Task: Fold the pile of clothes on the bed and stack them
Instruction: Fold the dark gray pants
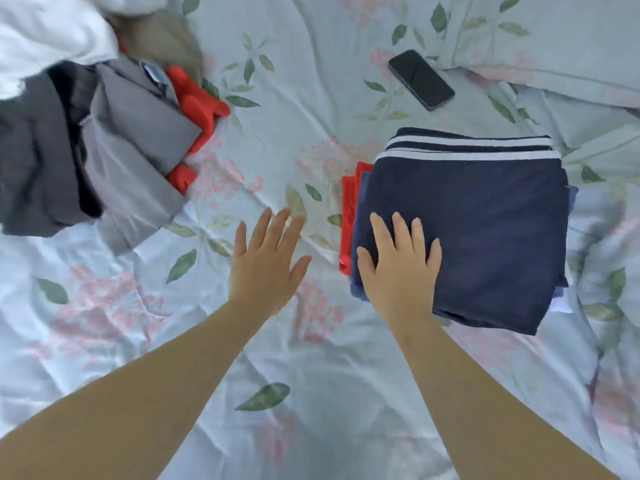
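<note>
head view, left to right. an unfolded pile of clothes (104, 140) is heaped at the upper left of the bed sheet (311, 393); grey, red, white and tan pieces are tangled in it, so folding is judged unfinished. the left hand (266, 261) is held with fingers straight and spread over bare sheet, between pile and folded items, gripping nothing; contact with the sheet cannot be told. it is judged to be placed for a reach toward the pile. the right hand (398, 258) is laid flat, fingers extended, on the navy garment (485, 220) topping the stack (358, 291), probably to flatten and steady it. a red piece (348, 216) is seen beneath. no container is shown. a phone (420, 79) lies beyond the stack.
</note>
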`<action>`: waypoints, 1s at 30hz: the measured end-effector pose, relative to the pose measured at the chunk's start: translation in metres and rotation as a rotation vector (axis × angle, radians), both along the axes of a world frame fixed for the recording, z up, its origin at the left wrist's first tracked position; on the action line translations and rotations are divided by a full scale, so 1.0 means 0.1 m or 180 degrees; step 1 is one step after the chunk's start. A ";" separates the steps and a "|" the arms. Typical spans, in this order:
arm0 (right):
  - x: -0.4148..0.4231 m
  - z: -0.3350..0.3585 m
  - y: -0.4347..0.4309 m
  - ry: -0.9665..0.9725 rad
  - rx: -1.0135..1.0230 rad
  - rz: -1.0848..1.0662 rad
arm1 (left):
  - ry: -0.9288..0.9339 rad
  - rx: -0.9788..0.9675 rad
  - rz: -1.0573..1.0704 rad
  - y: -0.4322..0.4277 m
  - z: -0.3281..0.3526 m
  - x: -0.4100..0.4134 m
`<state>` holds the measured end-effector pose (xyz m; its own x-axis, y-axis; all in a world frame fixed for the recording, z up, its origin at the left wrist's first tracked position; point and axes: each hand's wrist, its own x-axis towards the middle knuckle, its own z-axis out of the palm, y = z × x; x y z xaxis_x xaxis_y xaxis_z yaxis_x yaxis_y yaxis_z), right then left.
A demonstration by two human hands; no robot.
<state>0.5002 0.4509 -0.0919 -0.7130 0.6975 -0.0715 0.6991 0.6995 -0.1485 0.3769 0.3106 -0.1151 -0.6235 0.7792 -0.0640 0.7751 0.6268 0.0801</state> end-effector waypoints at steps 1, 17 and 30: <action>-0.16 0.03 -0.18 0.0009 -0.0154 0.0098 | 0.0022 -0.0011 0.0079 -0.23 0.02 -0.12; -2.17 -0.15 -2.57 -0.0436 -0.1413 0.0925 | -0.0230 -0.0273 0.0974 -2.77 -0.01 -1.99; -2.28 0.00 -2.66 0.0497 -0.2568 -0.0030 | -0.0651 0.0687 0.1145 -2.59 -0.04 -2.70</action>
<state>0.2718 0.1849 -0.0922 -0.7507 0.4801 -0.4539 0.6340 0.3302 -0.6993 0.1069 0.0517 -0.1195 -0.8481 0.5247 -0.0739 0.4661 0.8052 0.3667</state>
